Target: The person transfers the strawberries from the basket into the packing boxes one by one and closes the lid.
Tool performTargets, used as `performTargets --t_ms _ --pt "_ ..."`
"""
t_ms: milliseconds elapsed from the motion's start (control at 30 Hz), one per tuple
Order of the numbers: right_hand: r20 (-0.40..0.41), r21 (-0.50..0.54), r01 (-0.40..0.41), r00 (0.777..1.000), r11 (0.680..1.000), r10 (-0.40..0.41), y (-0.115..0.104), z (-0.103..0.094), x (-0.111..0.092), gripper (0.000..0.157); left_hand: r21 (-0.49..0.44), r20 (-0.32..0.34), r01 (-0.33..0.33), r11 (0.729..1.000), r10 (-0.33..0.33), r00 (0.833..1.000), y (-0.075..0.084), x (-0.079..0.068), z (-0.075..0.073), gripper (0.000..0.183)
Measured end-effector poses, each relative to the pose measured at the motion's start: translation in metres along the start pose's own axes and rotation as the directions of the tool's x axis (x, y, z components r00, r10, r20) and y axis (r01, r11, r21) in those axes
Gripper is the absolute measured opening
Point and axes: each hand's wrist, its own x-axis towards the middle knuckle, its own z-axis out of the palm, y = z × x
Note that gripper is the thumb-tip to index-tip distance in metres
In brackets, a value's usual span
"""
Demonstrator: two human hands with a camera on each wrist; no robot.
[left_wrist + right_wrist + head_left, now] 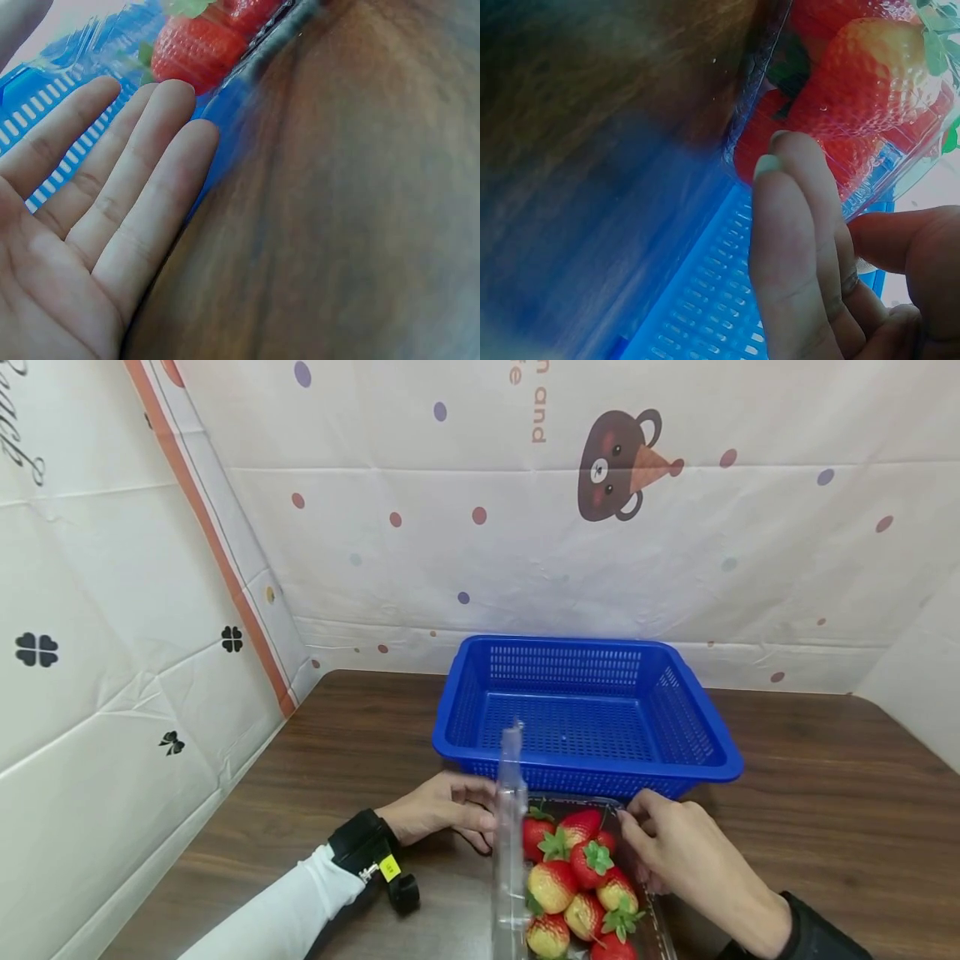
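Note:
A clear plastic box (pixel 663 935) of strawberries (pixel 551 887) stands on the table, with its transparent lid (pixel 512 860) raised along the left side. My left hand (pixel 453 810) is just left of that lid, fingers extended toward it. In the left wrist view, the left fingertips (pixel 174 91) appear close to the box wall beside a strawberry; contact is unclear. At the box's far right corner is my right hand (pixel 682 847). The right wrist view shows its fairly straight fingers (pixel 784 232) against the outer wall and its thumb (pixel 889 236) by the rim.
Directly behind the box sits a blue perforated plastic basket (pixel 588 768) with nothing in it. The dark wooden table (pixel 817 802) extends to both sides. A white printed sheet (pixel 375 560) hangs behind the table and along its left side.

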Motion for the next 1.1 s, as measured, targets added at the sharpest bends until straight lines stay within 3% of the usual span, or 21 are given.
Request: performTargets --t_ms 167,333,600,933,1100 --pt "0.019 0.053 -0.042 0.999 0.998 0.041 -0.001 0.001 0.0 0.009 0.018 -0.056 0.048 0.999 -0.047 0.997 0.001 0.002 0.005 0.041" --pt "0.045 0.085 -0.078 0.996 0.993 0.075 -0.001 0.002 -0.001 0.012 0.025 -0.063 0.048 0.999 -0.046 0.997 -0.001 0.003 0.007 0.041" --pt "0.0 0.065 0.0 1.0 0.998 0.0 0.001 0.002 0.0 0.014 0.04 -0.073 0.054 0.998 -0.051 0.996 -0.002 0.003 0.008 0.038" --pt "0.031 0.157 -0.017 0.999 0.987 0.012 0.005 -0.003 0.003 0.011 0.012 -0.11 0.088 0.996 -0.087 0.99 0.002 0.005 0.012 0.037" --pt "0.065 0.266 -0.015 0.998 0.964 -0.003 0.011 -0.005 0.006 0.018 0.011 -0.13 0.096 0.995 -0.094 0.987 0.002 0.005 0.011 0.037"
